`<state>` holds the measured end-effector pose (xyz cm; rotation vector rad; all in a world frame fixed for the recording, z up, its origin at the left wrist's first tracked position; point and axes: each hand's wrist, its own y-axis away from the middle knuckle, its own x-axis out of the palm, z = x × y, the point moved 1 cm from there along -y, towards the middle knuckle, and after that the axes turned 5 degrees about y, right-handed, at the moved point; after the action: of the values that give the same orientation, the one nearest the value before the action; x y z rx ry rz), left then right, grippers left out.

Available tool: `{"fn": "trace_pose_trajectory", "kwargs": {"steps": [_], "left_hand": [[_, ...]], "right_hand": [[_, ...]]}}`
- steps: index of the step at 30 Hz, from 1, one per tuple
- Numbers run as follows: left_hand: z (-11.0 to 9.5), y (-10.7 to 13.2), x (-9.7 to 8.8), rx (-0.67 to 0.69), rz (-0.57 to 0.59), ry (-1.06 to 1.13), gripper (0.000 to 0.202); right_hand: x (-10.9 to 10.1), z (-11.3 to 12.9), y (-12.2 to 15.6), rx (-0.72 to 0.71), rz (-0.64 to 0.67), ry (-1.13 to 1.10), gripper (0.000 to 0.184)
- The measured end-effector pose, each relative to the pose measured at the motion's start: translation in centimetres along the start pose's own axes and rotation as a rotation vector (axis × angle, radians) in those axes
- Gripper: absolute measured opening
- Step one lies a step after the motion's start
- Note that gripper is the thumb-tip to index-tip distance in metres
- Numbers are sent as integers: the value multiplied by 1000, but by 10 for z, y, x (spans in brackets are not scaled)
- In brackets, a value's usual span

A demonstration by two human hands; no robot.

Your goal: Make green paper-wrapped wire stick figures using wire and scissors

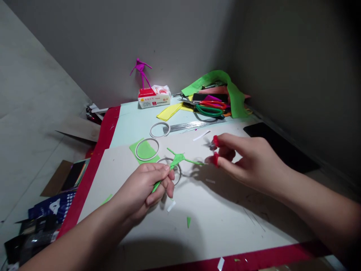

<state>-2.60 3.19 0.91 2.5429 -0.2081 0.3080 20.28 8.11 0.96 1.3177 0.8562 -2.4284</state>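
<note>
Left hand (142,192) grips a green wire figure (177,160), open right hand (251,162) beside it.

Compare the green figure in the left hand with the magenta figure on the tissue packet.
The green figure is bright green; the magenta figure is magenta. The green figure lies tilted, gripped in the left hand; the magenta figure stands upright on the tissue packet, untouched. The green figure looks bigger, but it is nearer the camera, so true size cannot be told. Both are thin, stick-limbed figures with outspread arms.

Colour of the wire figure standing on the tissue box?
The wire figure is magenta; head view shows it best.
</note>
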Motion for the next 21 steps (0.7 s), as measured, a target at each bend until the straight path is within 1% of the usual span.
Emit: {"fn": "trace_pose_trajectory", "kwargs": {"steps": [2, 3, 5, 9, 12, 13, 15, 18, 20, 21], "left_hand": [[-1, 0, -1, 22, -19, -11, 26], [-1, 0, -1, 26, -29, -22, 27], [-1, -1, -1, 15, -38, -52, 28], [-2, -2, 0, -49, -30, -90, 30], [-2, -2, 0, -84, -34, -86, 30], [-2, -1, 1, -86, -38, -86, 30], [-2, -1, 2, -77, -50, -84, 30], [-1, 0, 4, -57, -72, -84, 31], [1, 0, 5, -59, -78, -104, 31], [2, -1, 6, -62, -74, -119, 31]], "right_hand": [[0, 0, 1, -105, 60, 268, 11], [1, 0, 1, -138, 70, 362, 12], [2, -1, 1, -171, 74, 470, 12], [2, -3, 0, -195, 98, 527, 12], [3, -4, -1, -199, 135, 495, 10], [3, -4, -1, -174, 144, 443, 10], [4, -3, -2, -61, 134, 233, 8], [6, 1, -3, 130, 54, -240, 8], [9, 6, -3, 168, 81, -487, 10], [12, 8, -2, 158, 125, -555, 11]]}}
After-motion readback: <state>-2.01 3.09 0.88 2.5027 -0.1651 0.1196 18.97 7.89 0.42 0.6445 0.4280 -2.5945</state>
